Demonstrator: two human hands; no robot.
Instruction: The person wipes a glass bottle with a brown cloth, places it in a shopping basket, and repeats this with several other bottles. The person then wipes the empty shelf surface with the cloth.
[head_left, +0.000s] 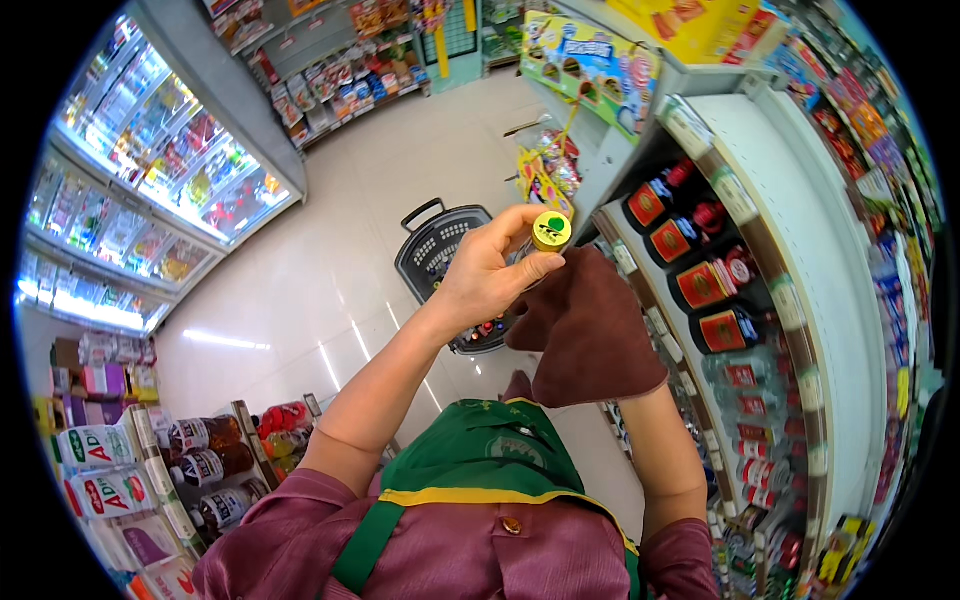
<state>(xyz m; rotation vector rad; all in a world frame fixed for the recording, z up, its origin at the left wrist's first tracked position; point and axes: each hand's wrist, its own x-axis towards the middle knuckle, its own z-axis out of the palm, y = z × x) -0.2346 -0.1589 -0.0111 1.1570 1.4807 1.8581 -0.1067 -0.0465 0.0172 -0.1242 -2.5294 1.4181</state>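
My left hand (486, 271) grips a clear bottle (528, 253) near its top, thumb and forefinger around the neck. Its round yellow cap (551, 229) bears a green mark and faces up at me. A brown cloth (592, 337) is draped over my right hand and hides its fingers. The cloth's upper part meets the bottle just below my left thumb. Most of the bottle's body is hidden by my hand and the cloth. Below my hands, on the floor, stands a dark grey plastic basket (427, 232) with small colourful items in it.
To the right is a shelf unit (795, 202) with dark bottles (697, 285) and clear bottles (750, 371). Drinks (206, 461) fill a low shelf at the lower left. Lit glass-door coolers (172, 142) line the left. Hanging packets (551, 169) jut from the shelf end.
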